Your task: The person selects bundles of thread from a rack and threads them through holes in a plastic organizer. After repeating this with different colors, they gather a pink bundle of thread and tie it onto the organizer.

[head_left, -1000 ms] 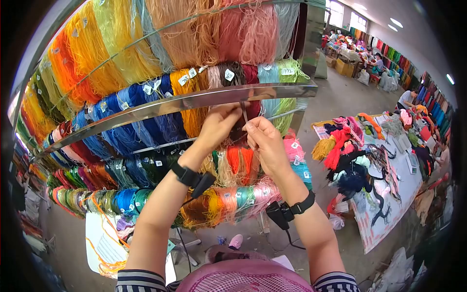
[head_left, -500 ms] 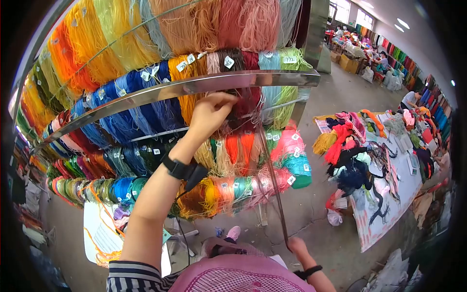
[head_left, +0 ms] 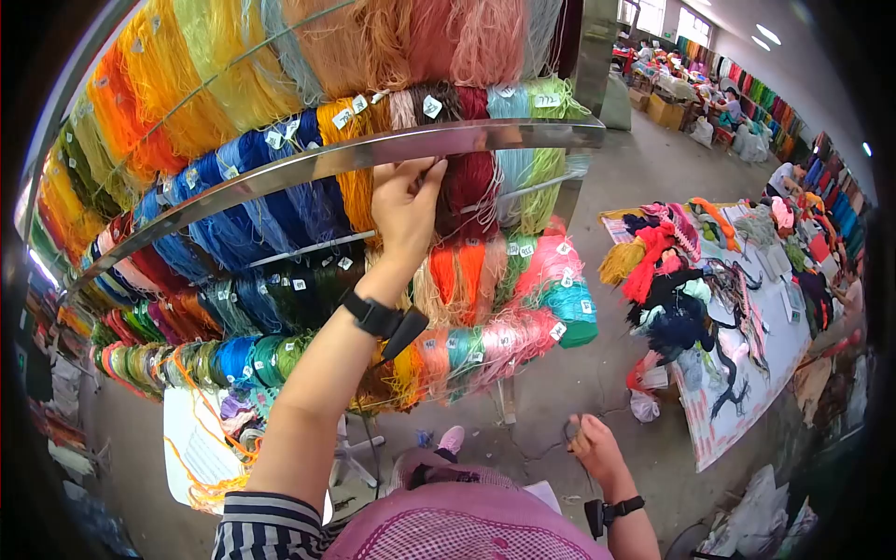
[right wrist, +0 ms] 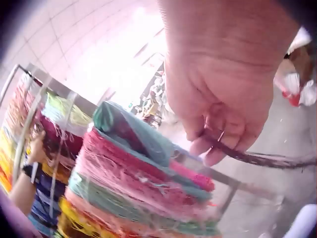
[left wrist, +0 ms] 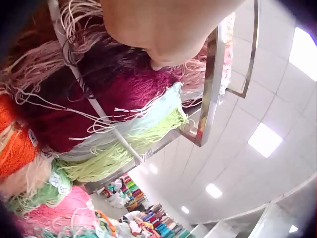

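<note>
In the head view my left hand (head_left: 408,205) is raised below the metal bar (head_left: 364,154), fingers bent, beside a dark brown thread hank (head_left: 452,222). A deep red hank (head_left: 474,191) hangs just right of it. The left wrist view shows part of that hand (left wrist: 163,27) over the dark and deep red threads; its fingertips are mostly hidden, and I cannot tell whether it grips any. Low on the right, my right hand (head_left: 602,453) is away from the rack. It pinches a dark brown thread bundle (right wrist: 247,156), which trails off to the right in the right wrist view.
The rack carries rows of coloured hanks, many with white number tags (head_left: 547,100). A thin rod (head_left: 532,189) crosses the hanging threads. A white table (head_left: 709,439) piled with yarn stands to the right. A white board (head_left: 191,448) with orange cord lies low left. People work farther back.
My right hand has gone from beside the left hand at the rack down to the lower right, drawing out a long dark brown thread bundle. The left hand has stayed by the dark hank.
</note>
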Tool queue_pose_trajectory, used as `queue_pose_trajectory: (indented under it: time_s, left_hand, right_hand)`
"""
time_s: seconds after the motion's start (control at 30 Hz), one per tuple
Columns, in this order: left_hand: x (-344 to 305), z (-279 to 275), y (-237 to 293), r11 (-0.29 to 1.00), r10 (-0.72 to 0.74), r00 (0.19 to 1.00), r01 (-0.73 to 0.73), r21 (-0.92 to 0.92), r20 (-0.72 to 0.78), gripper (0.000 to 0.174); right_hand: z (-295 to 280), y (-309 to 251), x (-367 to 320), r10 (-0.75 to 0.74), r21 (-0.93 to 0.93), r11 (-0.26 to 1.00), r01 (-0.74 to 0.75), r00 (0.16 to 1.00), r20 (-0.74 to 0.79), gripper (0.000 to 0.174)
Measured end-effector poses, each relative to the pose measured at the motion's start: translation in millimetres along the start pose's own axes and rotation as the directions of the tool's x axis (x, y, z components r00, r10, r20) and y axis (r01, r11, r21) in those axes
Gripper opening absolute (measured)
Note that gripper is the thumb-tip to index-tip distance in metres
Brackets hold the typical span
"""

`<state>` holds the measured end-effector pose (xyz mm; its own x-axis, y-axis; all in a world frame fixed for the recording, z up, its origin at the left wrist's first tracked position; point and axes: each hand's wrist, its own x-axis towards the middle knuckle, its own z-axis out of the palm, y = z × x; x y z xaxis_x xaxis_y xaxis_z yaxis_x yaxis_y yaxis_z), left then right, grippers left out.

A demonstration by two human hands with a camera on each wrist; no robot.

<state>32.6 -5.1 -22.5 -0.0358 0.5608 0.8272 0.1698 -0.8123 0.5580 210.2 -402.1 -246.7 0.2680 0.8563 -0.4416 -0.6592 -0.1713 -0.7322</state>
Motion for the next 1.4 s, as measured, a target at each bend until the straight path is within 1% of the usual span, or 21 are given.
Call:
queue_pose_trajectory:
  time_s: [0.03,0.1,0.13,0.17,0.23,0.3,0.37,0.43,0.5,0.57,0.6,0.63,0.7,0.77,0.83,0.97,1.03,1.1,1.2,1.33,1.4]
  left_hand:
    - [0,-4,2,1.0,0.004,1.0,-0.004,-0.003,0.002,0.019]
    - [-2,-15,3,0.983,0.005,0.998,0.007,-0.186,0.06,0.014]
    - [-3,-22,1,0.947,-0.11,0.972,0.167,-0.276,0.209,0.012]
    - [-5,-25,4,0.947,-0.109,0.972,0.165,-0.275,0.208,0.012]
    - [-11,-32,13,0.75,-0.298,0.813,0.524,-0.404,0.5,0.013]
    - [-24,-40,13,0.725,-0.324,0.762,0.581,-0.369,0.561,0.016]
    - [-43,-47,20,0.876,-0.256,0.8,0.429,-0.22,0.542,0.015]
    - [-82,-46,27,0.986,-0.005,0.887,0.082,-0.147,0.462,0.012]
    - [-113,-58,46,0.996,0.048,0.739,0.012,-0.084,0.672,0.01]
    - [-136,-65,53,0.99,-0.014,0.657,0.117,-0.084,0.754,0.011]
    - [-140,-65,54,0.973,-0.072,0.564,0.221,-0.066,0.822,0.013]
    - [-138,-65,50,0.973,-0.072,0.565,0.222,-0.067,0.822,0.013]
    - [-130,-67,40,0.956,0.154,0.707,0.07,-0.285,0.69,0.021]
    - [-102,-78,53,0.943,-0.107,0.726,0.29,-0.161,0.679,0.026]
    - [-90,-80,27,0.954,-0.179,0.811,0.282,-0.104,0.557,0.025]
    - [-42,-62,34,1.0,0.018,0.924,-0.02,0.001,0.382,0.051]
    - [-20,-36,35,0.988,0.127,0.921,-0.15,0.035,0.369,0.05]
    - [-7,-12,30,0.864,0.144,0.948,-0.26,0.431,0.283,0.049]
    - [4,1,26,0.812,0.125,0.913,-0.319,0.488,0.389,0.038]
    - [-20,-15,37,0.847,0.321,0.848,-0.456,0.273,0.421,0.012]
    - [-49,-23,32,0.878,0.257,0.832,-0.413,0.241,0.492,0.01]
  right_hand:
    - [15,-11,-1,0.015,0.207,0.977,-0.05,0.986,0.164,0.028]
    - [50,-32,-2,0.004,0.2,0.979,-0.04,0.984,0.178,0.031]
    - [65,-40,2,-0.006,0.193,0.981,-0.032,0.981,0.194,0.035]
    - [76,-48,11,-0.006,0.192,0.981,-0.032,0.981,0.195,0.035]
    - [96,-64,27,-0.121,0.063,0.993,0.104,0.901,0.416,0.034]
    - [122,-83,44,-0.171,-0.014,0.98,0.199,0.877,0.45,0.035]
    - [159,-105,58,-0.245,-0.132,0.932,0.338,0.854,0.459,0.034]
    - [207,-124,67,-0.343,-0.152,0.888,0.433,0.847,0.407,0.031]
    - [248,-137,74,-0.416,-0.124,0.864,0.489,0.83,0.372,0.03]
    - [269,-148,78,-0.318,0.064,0.943,0.326,0.833,0.452,0.028]
    - [268,-148,80,-0.267,0.032,0.958,0.284,0.85,0.455,0.025]
    - [262,-146,82,-0.267,0.031,0.958,0.284,0.85,0.455,0.025]
    - [245,-138,81,-0.304,-0.073,0.917,0.392,0.806,0.507,0.015]
    - [224,-130,58,-0.34,-0.097,0.915,0.392,0.876,0.342,0.011]
    - [183,-119,43,-0.311,-0.205,0.914,0.349,0.93,0.194,0.011]
    - [97,-75,16,-0.23,-0.336,0.917,0.216,0.973,-0.002,0.012]
    - [79,-61,1,-0.176,-0.192,0.966,0.175,0.984,0.013,0.013]
    - [83,-63,-8,-0.205,-0.184,0.961,0.209,0.978,0.043,0.013]
    - [88,-65,-19,-0.25,-0.145,0.956,0.256,0.967,0.059,0.012]
    - [87,-61,-26,-0.268,-0.068,0.96,0.273,0.96,0.078,0.01]
    - [88,-61,-28,-0.266,-0.089,0.957,0.275,0.958,0.105,0.012]
